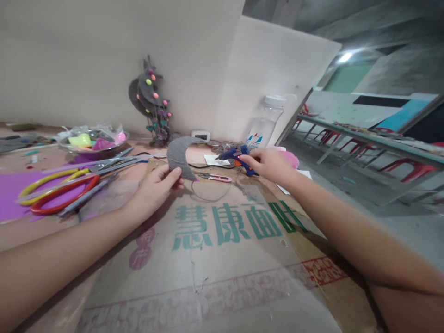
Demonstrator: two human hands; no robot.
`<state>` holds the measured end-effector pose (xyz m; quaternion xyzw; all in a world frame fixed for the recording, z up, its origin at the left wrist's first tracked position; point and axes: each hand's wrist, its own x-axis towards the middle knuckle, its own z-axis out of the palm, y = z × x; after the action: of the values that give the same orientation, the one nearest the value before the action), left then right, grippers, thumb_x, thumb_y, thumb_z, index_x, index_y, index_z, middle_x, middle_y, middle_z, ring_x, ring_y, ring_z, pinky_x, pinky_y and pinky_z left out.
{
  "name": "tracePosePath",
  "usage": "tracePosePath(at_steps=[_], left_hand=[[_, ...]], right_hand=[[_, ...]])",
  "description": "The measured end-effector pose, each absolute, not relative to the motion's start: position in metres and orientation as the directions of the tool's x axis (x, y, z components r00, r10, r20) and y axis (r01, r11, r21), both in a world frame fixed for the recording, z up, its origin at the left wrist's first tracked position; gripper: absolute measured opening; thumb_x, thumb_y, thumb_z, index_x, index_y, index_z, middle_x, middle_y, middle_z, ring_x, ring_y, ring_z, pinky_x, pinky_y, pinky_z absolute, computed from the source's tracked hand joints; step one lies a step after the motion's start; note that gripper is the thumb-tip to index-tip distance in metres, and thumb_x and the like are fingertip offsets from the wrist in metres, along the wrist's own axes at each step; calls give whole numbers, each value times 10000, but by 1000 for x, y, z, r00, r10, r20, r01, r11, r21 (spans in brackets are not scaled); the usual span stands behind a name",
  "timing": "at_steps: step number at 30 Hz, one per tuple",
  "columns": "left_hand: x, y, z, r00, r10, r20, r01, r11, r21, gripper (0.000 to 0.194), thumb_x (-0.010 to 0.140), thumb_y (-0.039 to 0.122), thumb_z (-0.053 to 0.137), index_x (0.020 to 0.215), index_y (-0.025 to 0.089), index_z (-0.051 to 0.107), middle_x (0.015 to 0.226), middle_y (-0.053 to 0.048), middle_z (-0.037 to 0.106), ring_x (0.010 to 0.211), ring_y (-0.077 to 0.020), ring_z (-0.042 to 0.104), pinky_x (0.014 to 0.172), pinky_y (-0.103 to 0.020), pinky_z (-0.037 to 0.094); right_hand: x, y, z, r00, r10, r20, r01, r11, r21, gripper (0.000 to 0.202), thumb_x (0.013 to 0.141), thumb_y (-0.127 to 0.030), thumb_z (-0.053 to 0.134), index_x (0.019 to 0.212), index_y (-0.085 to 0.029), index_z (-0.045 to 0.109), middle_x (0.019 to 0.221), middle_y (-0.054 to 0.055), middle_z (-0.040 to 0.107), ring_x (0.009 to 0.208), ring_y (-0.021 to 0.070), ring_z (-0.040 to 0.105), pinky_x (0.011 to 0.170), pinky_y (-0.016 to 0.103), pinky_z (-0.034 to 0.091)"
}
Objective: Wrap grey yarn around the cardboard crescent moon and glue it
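My left hand (161, 184) pinches the lower end of a grey, thread-wrapped crescent (178, 155), thumb on its front. A loose grey thread (211, 200) curves beneath it on the plastic-covered board. At the right, my right hand (265, 162) is at the blue glue gun (238, 152), its fingers closed around the rear part; the nozzle points left above a small white paper (217, 160). Small pink-handled snips (215, 177) lie between the hands.
Scissors with yellow and red handles (65, 192) lie on purple sheet at left, near a bowl (92, 143) of coloured pieces. Behind stand a decorated grey ornament (151, 101) and a clear bottle (264, 122). Farther right are a long table (381, 138) and red stools (414, 169).
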<state>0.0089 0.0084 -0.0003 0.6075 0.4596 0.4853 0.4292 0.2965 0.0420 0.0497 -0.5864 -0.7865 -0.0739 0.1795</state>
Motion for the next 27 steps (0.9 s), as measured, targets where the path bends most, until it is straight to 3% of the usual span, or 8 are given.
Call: tracePosePath(at_steps=[2,4,7,11,15,21,27], left_hand=[[9,8,1,112,974,197,160,-213,964,249,776,421,566,699,185,551,668,-1,585,638,-150,562,607,-251,447],[9,7,2,118,974,191,153,-208,966,247,773,418,571,684,189,547,665,1,587,642,-155,566,616,-255,452],[10,6,2,125,974,191,153,-209,966,239,776,409,567,677,193,549,656,6,587,641,-160,572,620,-260,456],[10,6,1,138,968,209,206,-235,950,226,801,381,544,682,189,554,648,5,590,644,-155,571,620,-249,445],[11,7,1,134,970,204,203,-228,952,209,804,353,540,671,192,544,644,8,590,641,-155,571,621,-249,448],[10,8,0,137,970,201,205,-226,952,211,810,354,519,675,195,545,649,1,587,652,-167,574,633,-261,447],[7,13,-6,95,969,229,138,-240,961,201,798,372,522,722,191,566,663,8,574,636,-154,551,633,-259,444]], right_hand=[[314,55,47,-210,944,253,972,230,-53,464,794,-606,488,667,-179,615,589,43,613,508,140,503,478,257,286],[324,66,40,-202,951,232,972,223,-70,433,751,-588,562,852,-176,647,757,79,677,615,179,575,526,264,355],[325,75,24,-213,943,255,932,275,-237,442,764,-523,579,1016,-163,622,888,89,687,734,205,619,614,279,434],[313,78,3,-121,953,278,830,251,-498,377,770,-453,590,1010,-164,621,940,60,690,799,199,634,688,287,478],[307,76,-8,-20,952,306,820,191,-540,350,721,-402,644,964,-151,622,929,66,688,800,205,630,729,314,482],[312,75,5,36,940,339,779,186,-599,248,791,-371,545,929,-167,564,737,35,659,598,157,599,547,267,465],[302,65,21,54,931,361,572,267,-776,259,750,-435,607,717,-182,566,694,56,651,502,150,559,461,277,445]])
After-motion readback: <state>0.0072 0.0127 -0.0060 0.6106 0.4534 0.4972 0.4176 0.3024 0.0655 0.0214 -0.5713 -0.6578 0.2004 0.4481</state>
